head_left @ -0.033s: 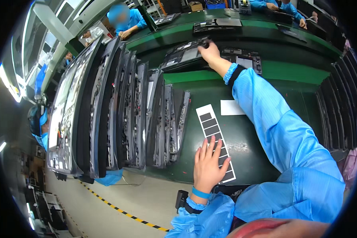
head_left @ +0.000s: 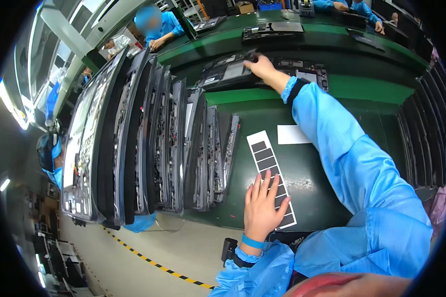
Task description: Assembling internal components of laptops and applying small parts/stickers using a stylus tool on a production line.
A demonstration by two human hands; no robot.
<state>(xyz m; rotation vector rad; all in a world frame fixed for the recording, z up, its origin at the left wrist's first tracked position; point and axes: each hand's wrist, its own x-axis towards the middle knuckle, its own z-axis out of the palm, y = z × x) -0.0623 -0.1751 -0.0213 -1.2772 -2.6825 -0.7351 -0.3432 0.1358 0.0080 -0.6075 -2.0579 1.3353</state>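
Observation:
My left hand [head_left: 263, 207] lies with fingers spread on a white strip [head_left: 258, 135] of black rectangular stickers on the green bench. Farther off, my right hand [head_left: 262, 68] grips the right end of a dark laptop base [head_left: 228, 72] with exposed inner parts; its fingertips are partly blurred. The base lies nearly flat on a dark strip along the bench. Just right of it is another laptop base [head_left: 314, 73], partly behind my right wrist. A white card [head_left: 291, 134] sits beside my right sleeve.
At left stands a tall row of laptop bases [head_left: 158, 143] with black sheets between. Dark panels [head_left: 421, 128] are stacked at right. Another laptop part [head_left: 272, 31] lies across the line. Co-workers in blue sit opposite, one at the far left [head_left: 163, 29].
My right hand has shifted slightly left and down, and the laptop base it holds has come down flatter. The left hand stays on the sticker strip.

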